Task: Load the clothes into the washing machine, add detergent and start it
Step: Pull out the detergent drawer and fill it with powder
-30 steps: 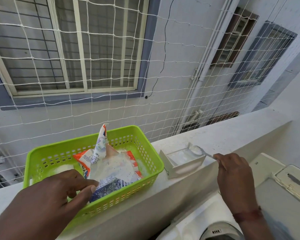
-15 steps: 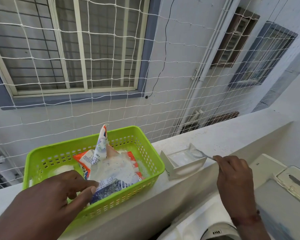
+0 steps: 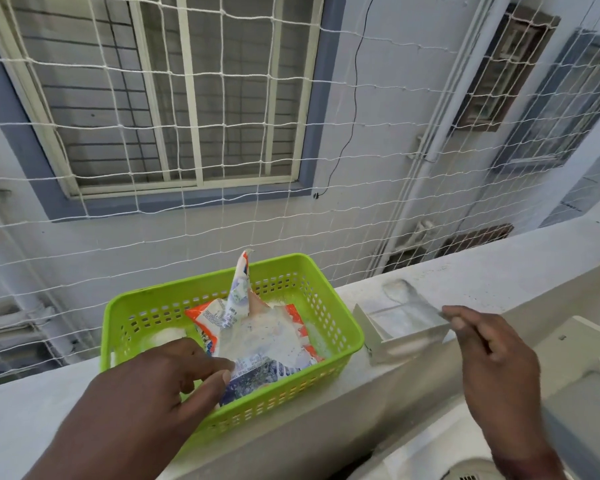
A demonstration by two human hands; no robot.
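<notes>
The white ledge (image 3: 499, 271) carries everything, with the washing machine (image 3: 586, 410) below its right end. A green basket (image 3: 274, 407) sits mid-ledge and holds the torn detergent packet (image 3: 267, 344). "500 g" is legible on it, but the brand print is too crumpled to read. Just right of the basket stands a white dispenser tray (image 3: 413, 341). The left hand (image 3: 146, 393) still pinches the packet's near corner. The right hand (image 3: 496, 362) grips a spoon (image 3: 400, 289), now motion-blurred, its bowl past the tray's far edge.
</notes>
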